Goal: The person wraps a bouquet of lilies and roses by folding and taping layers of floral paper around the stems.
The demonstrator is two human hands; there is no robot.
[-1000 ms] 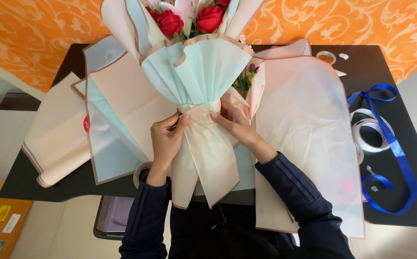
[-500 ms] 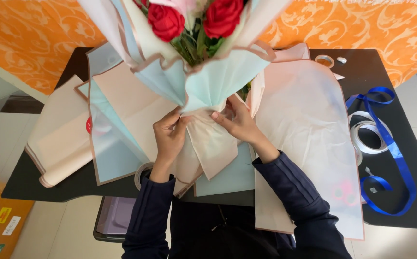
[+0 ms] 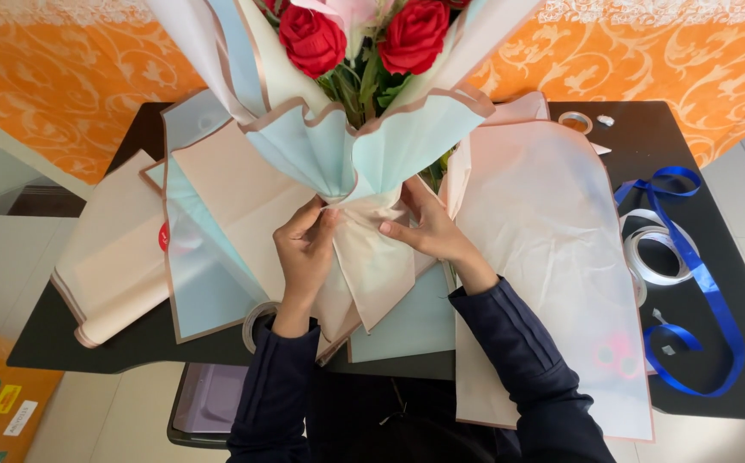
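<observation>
Both hands pinch the rose bouquet [image 3: 355, 111] at its gathered waist above the black worktop [image 3: 715, 171]: left hand [image 3: 304, 253] and right hand [image 3: 428, 227] each keep a tight grip so the pale-blue wrapping sheet [image 3: 364, 146] holds its pleats.

The bouquet [image 3: 351, 146] runs off the top edge, its red roses [image 3: 312, 39] partly cut. Wrapping hides the stems. A tape roll [image 3: 257, 321] at the worktop's [image 3: 715, 129] near edge shows only partly.

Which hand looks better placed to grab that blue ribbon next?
Probably the right hand: the blue ribbon lies on the table's right side, nearer to it. The left hand pinches the bouquet wrap farther away.
</observation>
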